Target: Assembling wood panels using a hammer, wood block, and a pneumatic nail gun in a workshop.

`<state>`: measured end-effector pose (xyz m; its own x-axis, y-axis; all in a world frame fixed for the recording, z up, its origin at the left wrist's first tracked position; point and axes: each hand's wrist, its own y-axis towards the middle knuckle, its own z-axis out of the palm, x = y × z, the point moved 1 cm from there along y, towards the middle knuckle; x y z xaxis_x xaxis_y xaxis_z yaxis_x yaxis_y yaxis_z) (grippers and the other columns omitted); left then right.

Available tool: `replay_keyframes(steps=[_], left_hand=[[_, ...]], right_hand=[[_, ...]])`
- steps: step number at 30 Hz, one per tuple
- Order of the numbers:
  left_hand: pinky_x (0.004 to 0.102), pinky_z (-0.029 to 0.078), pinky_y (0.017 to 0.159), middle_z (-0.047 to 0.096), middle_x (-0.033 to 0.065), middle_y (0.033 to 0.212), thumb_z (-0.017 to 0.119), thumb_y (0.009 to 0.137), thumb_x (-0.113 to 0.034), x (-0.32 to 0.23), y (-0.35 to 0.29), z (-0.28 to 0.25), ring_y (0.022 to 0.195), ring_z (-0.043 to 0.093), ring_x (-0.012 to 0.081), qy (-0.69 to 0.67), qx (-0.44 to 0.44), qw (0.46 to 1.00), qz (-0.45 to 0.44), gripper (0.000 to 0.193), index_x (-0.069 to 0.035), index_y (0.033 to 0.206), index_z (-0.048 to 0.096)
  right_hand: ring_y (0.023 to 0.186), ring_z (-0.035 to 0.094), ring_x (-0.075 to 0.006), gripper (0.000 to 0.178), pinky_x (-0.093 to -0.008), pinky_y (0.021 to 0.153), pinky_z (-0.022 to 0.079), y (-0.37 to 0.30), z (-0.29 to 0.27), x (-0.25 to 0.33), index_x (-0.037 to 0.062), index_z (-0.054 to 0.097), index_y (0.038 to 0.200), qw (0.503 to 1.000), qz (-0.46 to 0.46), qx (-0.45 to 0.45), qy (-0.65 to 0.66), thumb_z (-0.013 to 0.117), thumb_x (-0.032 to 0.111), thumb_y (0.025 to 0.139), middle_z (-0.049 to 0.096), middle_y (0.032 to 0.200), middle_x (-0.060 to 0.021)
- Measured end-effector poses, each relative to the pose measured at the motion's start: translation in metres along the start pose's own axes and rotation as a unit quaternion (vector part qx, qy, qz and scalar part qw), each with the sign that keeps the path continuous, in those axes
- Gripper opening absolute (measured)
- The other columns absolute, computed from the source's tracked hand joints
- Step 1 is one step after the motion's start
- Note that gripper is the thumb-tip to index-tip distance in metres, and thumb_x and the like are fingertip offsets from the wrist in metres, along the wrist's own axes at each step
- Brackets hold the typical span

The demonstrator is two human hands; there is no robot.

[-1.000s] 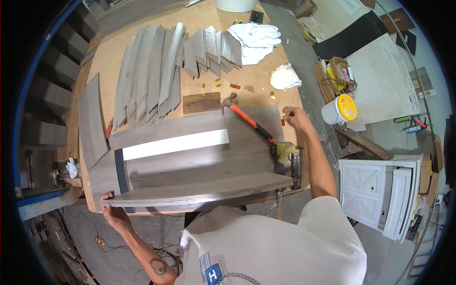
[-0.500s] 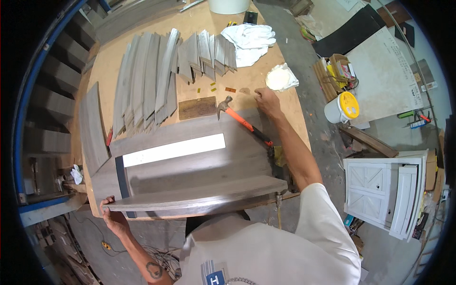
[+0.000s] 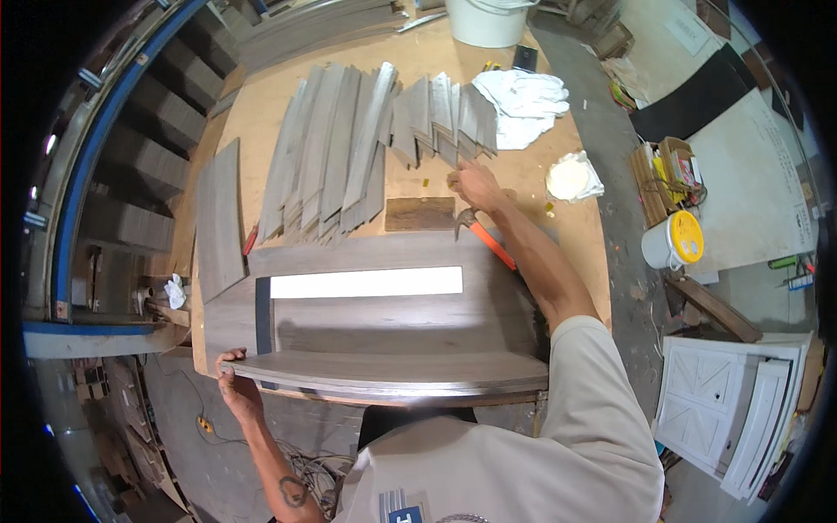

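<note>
Head view, right hand [image 3: 475, 185] over hammer [image 3: 478, 230] (orange-handled)

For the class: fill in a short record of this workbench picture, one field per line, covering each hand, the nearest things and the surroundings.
Left hand: grips the near left corner of the grey plank
Right hand: reaching over the plywood bench, beside the short grey wedges
Close to right hand: orange-handled hammer, small brown board
Further back: long grey strips, white gloves, white bucket
Right of bench: yellow-lidded tub
</note>
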<state>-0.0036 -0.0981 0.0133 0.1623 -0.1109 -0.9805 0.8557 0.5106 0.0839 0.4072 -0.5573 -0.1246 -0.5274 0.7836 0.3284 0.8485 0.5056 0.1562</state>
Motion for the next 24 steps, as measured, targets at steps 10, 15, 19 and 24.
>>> replay_keyframes(steps=[10, 15, 19, 24], left_hand=[[0.0427, 0.033, 0.109, 0.054, 0.0108, 0.103, 0.061, 0.083, -0.026, 0.000, 0.010, 0.003, 0.109, 0.052, 0.0256, 0.011, -0.005, 1.000, 0.018, 0.035, -0.003, 0.109, 0.055], [0.0422, 0.035, 0.107, 0.052, 0.0104, 0.100, 0.061, 0.083, -0.027, -0.006, 0.010, 0.003, 0.105, 0.051, 0.0240, 0.011, 0.019, 1.000, 0.019, 0.034, -0.002, 0.104, 0.054], [0.0414, 0.035, 0.106, 0.053, 0.0114, 0.100, 0.063, 0.082, -0.029, -0.001, 0.014, -0.003, 0.104, 0.051, 0.0247, -0.001, 0.055, 0.998, -0.021, 0.035, -0.001, 0.102, 0.054], [0.0410, 0.039, 0.102, 0.056, 0.0128, 0.099, 0.065, 0.080, -0.029, -0.004, 0.023, -0.018, 0.102, 0.053, 0.0254, -0.025, 0.130, 0.990, -0.052, 0.035, 0.000, 0.097, 0.055]], right_hand=[[0.083, 0.070, -0.0340, 0.024, -0.0432, 0.076, 0.056, -0.001, -0.031, 0.048, -0.0033, 0.065, 0.107, 0.956, 0.088, 0.033, 0.278, 0.059, 0.014, 0.091, 0.071, 0.091, -0.0178], [0.086, 0.069, -0.0166, 0.017, -0.0326, 0.077, 0.058, -0.062, -0.184, 0.186, -0.0021, 0.063, 0.109, 0.778, 0.042, 0.106, 0.618, 0.060, 0.011, 0.098, 0.069, 0.094, -0.0093], [0.096, 0.071, -0.0215, 0.014, -0.0330, 0.086, 0.060, -0.093, -0.233, 0.277, -0.0040, 0.062, 0.109, 0.784, 0.041, 0.057, 0.617, 0.059, 0.006, 0.099, 0.069, 0.100, -0.0112], [0.100, 0.071, -0.0265, 0.012, -0.0333, 0.084, 0.062, -0.108, -0.243, 0.362, -0.0028, 0.061, 0.108, 0.765, 0.081, 0.015, 0.639, 0.059, 0.005, 0.099, 0.068, 0.107, -0.0164]])
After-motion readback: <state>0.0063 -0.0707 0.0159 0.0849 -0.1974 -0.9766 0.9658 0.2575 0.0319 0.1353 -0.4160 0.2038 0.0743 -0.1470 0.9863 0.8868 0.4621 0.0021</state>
